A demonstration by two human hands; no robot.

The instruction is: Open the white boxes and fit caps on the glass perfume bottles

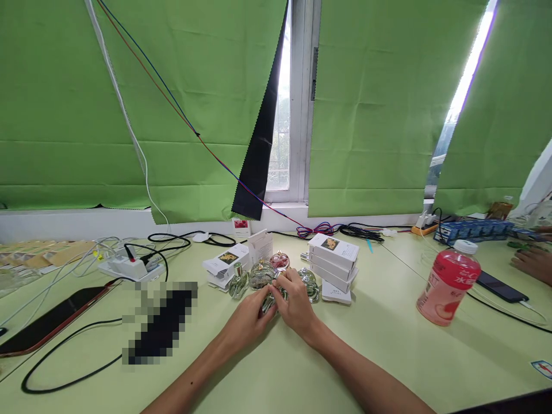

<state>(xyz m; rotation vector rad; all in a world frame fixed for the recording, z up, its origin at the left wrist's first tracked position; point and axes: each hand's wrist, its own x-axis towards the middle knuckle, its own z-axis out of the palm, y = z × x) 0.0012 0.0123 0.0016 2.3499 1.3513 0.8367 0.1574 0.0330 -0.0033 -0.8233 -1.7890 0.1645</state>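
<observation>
One phone (pixel 56 316) lies on the bench (pixel 379 356), well apart from the left boxes (pixel 228 259). Glass bottles (pixel 238 283) sit beside those boxes, perhaps grouped for easy reach. Nearer, the left hand (pixel 248 317) curls round a shiny bottle (pixel 267 303) mostly hidden by fingers, while the right hand (pixel 298 305) pinches at its top; the paired hold likely keeps it from slipping. The right boxes (pixel 334 250) are stacked, probably to save space. Between them and the drink (pixel 448 282), a broad gap should let the right forearm swing. The bench's edge (pixel 504 401) shows at lower right, well apart from both hands.
</observation>
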